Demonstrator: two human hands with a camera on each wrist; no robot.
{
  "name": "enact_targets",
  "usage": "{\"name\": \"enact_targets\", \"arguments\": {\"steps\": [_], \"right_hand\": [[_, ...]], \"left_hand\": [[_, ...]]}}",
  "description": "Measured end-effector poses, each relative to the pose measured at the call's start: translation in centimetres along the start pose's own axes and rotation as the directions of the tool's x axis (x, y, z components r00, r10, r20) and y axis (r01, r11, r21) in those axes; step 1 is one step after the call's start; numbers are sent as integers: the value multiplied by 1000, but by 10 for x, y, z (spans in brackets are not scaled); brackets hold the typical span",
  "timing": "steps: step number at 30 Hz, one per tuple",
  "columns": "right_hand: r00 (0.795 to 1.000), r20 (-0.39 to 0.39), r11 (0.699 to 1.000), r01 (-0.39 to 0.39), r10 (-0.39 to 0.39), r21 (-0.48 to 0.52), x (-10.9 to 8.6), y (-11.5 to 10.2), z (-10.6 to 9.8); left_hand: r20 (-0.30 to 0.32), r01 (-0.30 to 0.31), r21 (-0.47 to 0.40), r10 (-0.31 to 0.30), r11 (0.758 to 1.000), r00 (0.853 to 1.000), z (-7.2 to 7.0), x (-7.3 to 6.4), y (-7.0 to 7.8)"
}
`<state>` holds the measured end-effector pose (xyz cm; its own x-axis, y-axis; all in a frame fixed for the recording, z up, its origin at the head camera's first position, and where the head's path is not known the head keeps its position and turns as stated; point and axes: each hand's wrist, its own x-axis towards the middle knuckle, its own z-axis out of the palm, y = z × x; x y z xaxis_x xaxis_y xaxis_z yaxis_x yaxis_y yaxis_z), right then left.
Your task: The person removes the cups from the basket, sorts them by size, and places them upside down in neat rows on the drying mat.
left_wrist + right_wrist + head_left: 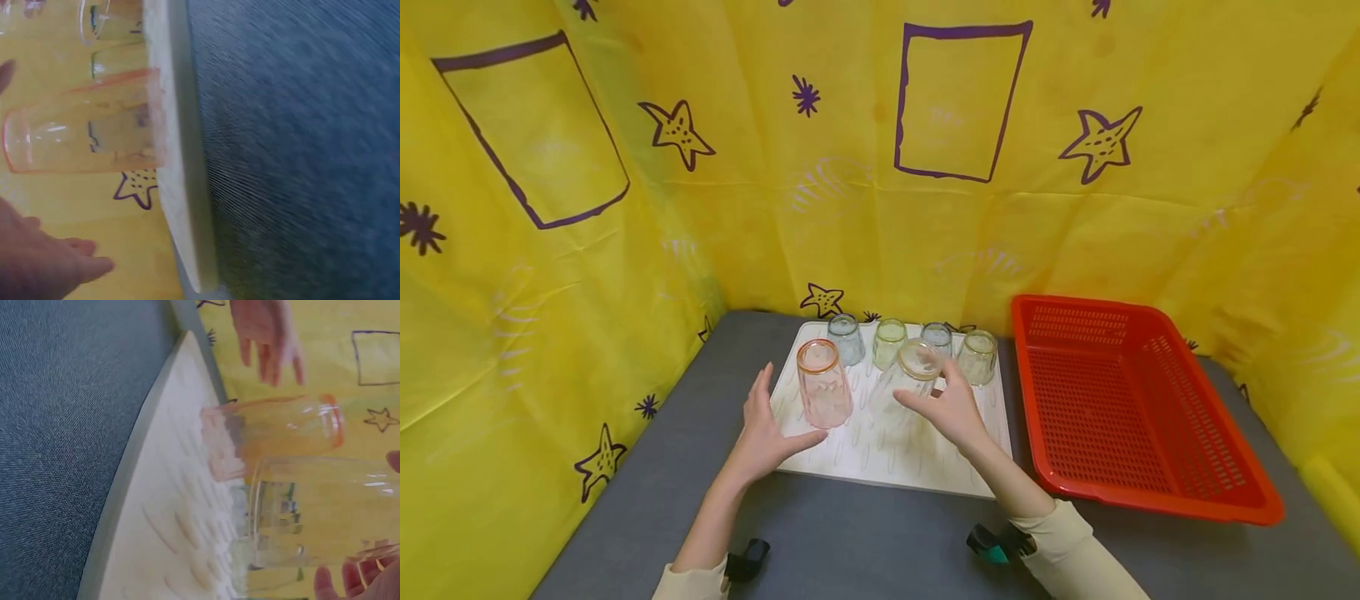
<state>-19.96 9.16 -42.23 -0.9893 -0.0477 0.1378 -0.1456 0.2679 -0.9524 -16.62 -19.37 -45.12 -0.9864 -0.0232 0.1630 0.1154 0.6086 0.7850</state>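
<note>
My right hand [953,410] grips a clear glass [917,362] near its upper end, thumb on one side and fingers on the other. In the right wrist view this glass [325,509] looks lifted a little off the white mat. My left hand [767,435] is spread beside a pink glass [826,392], thumb and fingers apart, holding nothing. The pink glass [87,128] stands upside down on the white ridged mat [880,454]. Behind stand a bluish glass [846,340], a greenish glass [890,343], another bluish glass [937,335] and a yellowish glass [977,358].
A red perforated plastic basket [1037,433] sits to the right of the mat. Grey cloth [865,533] covers the table. Yellow fabric [850,217] with purple drawings hangs behind and along both sides.
</note>
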Motion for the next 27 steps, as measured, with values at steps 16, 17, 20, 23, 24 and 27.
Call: {"name": "enact_targets", "arguments": {"steps": [16,17,20,23,24,27], "right_hand": [[997,50,971,68,-58,-229,14,19,22],[997,50,969,65,-55,-238,15,20,23],[997,46,967,65,-56,-245,15,20,24],[997,43,968,72,-63,-242,15,20,25],[997,42,968,76,-68,-239,15,20,25],[996,43,969,83,-75,-233,16,21,26]], "left_hand": [[217,130,162,-164,978,962,2,-5,-24],[219,131,164,-165,978,962,2,-5,-24],[229,131,170,-168,977,959,1,-6,-24],[235,126,180,-167,976,957,1,-7,-24],[238,124,182,-166,975,957,1,-7,-24],[240,111,190,-156,975,958,1,-7,-25]]}}
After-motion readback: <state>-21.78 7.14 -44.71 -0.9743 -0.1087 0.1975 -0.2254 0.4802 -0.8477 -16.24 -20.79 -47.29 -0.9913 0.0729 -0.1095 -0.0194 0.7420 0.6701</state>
